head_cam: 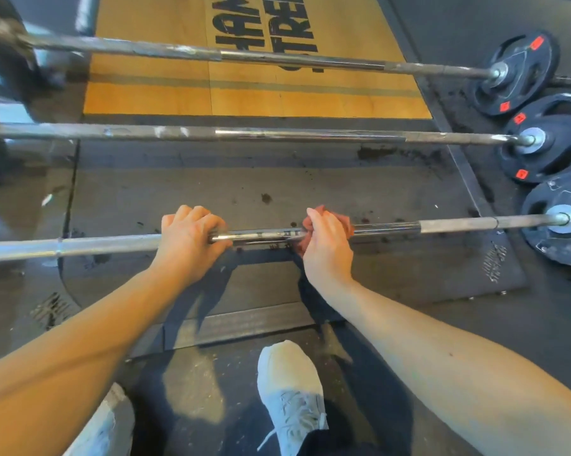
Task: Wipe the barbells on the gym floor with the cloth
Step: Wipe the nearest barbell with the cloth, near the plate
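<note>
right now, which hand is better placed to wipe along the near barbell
Right, likely. The right hand grips the red cloth around the nearest barbell; the left hand grips the bare bar with no cloth, better suited to steadying it.

Far: wooden lifting platform [152,93], black lettering. Centre: scuffed dark rubber mat [178,192]. Near: white laced trainer [290,399] on speckled floor [211,396].

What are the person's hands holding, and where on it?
The left hand grips the nearest long steel barbell at its shaft's middle; the right hand clasps a reddish-brown cloth round that shaft.
</note>
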